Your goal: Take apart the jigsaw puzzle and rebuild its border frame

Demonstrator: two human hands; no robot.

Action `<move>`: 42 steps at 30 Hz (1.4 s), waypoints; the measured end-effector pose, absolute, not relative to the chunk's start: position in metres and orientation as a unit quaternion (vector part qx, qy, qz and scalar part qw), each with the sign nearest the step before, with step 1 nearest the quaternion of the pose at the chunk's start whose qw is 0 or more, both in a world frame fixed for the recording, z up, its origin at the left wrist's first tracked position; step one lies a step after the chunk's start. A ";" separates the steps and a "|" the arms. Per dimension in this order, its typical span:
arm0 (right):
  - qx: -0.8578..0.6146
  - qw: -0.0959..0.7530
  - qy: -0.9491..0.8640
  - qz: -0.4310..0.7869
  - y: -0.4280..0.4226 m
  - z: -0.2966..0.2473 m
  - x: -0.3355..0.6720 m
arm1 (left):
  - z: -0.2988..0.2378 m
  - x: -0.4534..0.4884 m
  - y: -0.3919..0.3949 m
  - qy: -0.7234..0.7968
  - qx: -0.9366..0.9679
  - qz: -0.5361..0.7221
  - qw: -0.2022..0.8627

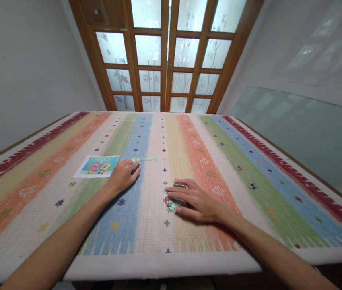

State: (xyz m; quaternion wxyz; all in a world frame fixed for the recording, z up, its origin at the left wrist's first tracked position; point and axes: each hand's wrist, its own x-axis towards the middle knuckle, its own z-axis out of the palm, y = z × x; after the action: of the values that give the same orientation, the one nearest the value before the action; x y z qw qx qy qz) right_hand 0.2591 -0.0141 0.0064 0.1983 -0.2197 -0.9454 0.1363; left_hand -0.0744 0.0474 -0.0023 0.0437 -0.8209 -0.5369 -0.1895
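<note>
My left hand (124, 176) rests on the striped tablecloth beside a printed cartoon picture (91, 173). Its thumb stands apart from the fingers, and I see nothing held between them. The fingertips reach the left end of a short row of joined jigsaw pieces (148, 159), mostly pale green and yellow. Farther right, my right hand (193, 200) lies with fingers spread over a small pile of loose jigsaw pieces (171, 206) in mixed colours. Part of that pile is hidden under the palm and fingers.
The large table is covered by a striped, patterned tablecloth (155, 225), its white front edge near me. Wooden doors (165, 70) with frosted panes stand behind the far edge. A pale glass-like panel (297, 137) leans along the right wall.
</note>
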 end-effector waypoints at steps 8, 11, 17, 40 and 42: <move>-0.215 0.212 -0.947 0.109 -0.014 0.014 0.256 | 0.010 -0.045 0.021 -0.388 -0.875 -0.265 -0.118; -0.208 0.214 -0.949 0.102 -0.015 0.010 0.255 | 0.013 -0.025 0.003 -0.323 -0.893 -0.256 -0.180; -0.200 0.240 -0.944 0.103 -0.015 0.004 0.255 | 0.011 -0.002 -0.017 -0.248 -0.916 -0.233 -0.214; -0.208 0.251 -0.937 0.128 -0.015 0.005 0.255 | 0.011 -0.001 -0.021 -0.237 -0.914 -0.231 -0.235; -0.211 0.247 -0.937 0.130 -0.015 0.005 0.255 | 0.009 -0.001 -0.021 -0.240 -0.913 -0.227 -0.238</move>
State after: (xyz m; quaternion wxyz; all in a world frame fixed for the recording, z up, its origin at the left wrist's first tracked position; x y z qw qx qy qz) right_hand 0.2551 -0.0150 0.0052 0.2471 -0.2106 -0.9369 0.1298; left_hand -0.0012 -0.0205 0.0090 -0.2377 -0.9134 -0.2399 -0.2271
